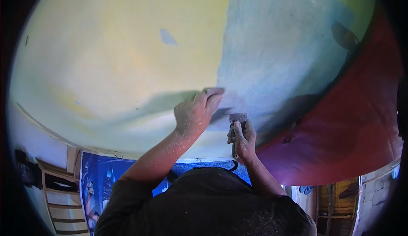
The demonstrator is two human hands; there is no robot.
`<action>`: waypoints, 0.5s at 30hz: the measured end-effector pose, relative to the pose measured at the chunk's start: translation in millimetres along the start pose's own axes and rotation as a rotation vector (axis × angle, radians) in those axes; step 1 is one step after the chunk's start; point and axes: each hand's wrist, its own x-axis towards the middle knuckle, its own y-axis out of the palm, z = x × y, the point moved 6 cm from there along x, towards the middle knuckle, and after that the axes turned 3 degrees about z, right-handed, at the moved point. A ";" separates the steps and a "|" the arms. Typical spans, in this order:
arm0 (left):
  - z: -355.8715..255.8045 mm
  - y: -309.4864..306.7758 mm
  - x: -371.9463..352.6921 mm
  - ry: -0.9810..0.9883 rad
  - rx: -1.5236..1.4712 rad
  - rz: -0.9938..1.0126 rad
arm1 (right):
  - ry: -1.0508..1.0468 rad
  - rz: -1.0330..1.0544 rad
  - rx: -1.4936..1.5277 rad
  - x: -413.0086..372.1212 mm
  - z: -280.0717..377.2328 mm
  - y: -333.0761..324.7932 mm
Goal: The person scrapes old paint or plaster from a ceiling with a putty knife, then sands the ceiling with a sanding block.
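My left hand (pixel 194 113), dusted with pale specks, is raised at the painted wall (pixel 127 66). Its fingers are closed and slightly blurred. A dull flat edge shows at their tips, but I cannot make out what it is. Lower and to the right, my right hand (pixel 244 139) grips a putty knife (pixel 238 117), its thumb pressed on the dark, square-ended blade, which points up. The wall is pale yellow on the left, with a bluish-grey area (pixel 272 45) on the right. My left hand is beside the border between the two colours.
A dark red surface (pixel 340 113) curves along the right side. Below are a blue picture panel (pixel 100 180), wooden shelves (pixel 63 206) at the left and a wooden frame (pixel 340 202) at the right. A small bluish patch (pixel 168 37) marks the yellow wall.
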 end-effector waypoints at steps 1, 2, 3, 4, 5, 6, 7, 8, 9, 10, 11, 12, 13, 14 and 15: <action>16.1 9.5 -18.2 -0.032 0.014 0.035 | 0.009 -0.003 -0.007 -0.6 -0.4 -0.1; 29.2 17.3 -33.1 -0.065 0.027 0.068 | 0.017 -0.004 -0.015 -0.5 -0.1 -0.4; 38.4 24.1 -46.3 -0.083 0.014 0.068 | 0.025 -0.003 -0.024 0.3 -1.9 -2.1; 45.4 28.1 -56.5 -0.102 0.001 0.067 | 0.027 -0.002 -0.030 0.6 -2.4 -2.5; 50.1 31.6 -63.4 -0.123 -0.010 0.065 | 0.029 0.002 -0.036 1.1 -3.1 -2.8; 50.2 33.5 -66.3 -0.118 -0.015 0.067 | 0.031 0.007 -0.041 1.8 -4.1 -3.7; 48.9 32.9 -67.8 -0.115 -0.017 0.068 | 0.031 0.014 -0.044 1.0 -3.5 -4.5; 48.1 33.3 -67.7 -0.113 -0.018 0.067 | 0.032 0.023 -0.046 1.3 -4.3 -5.5; 43.4 33.4 -64.7 -0.091 -0.071 0.034 | 0.032 0.035 -0.048 2.1 -4.6 -6.0; 35.6 33.5 -58.1 -0.070 -0.124 -0.001 | 0.029 0.040 -0.042 2.8 -1.6 -5.5; 27.7 33.2 -51.3 -0.049 -0.176 -0.037 | 0.026 0.045 -0.036 2.6 1.8 -4.5; 18.3 30.7 -43.4 -0.036 -0.152 -0.042 | 0.026 0.051 -0.029 1.6 3.3 -3.9; 7.1 24.3 -34.3 -0.025 -0.128 -0.046 | -0.006 0.046 -0.022 1.2 5.8 -3.5; -1.4 21.4 -28.9 -0.015 -0.104 -0.048 | -0.036 0.042 -0.013 2.0 6.4 -3.7; -4.9 20.5 -25.0 -0.022 -0.018 -0.027 | -0.065 0.038 -0.007 0.4 8.9 -1.3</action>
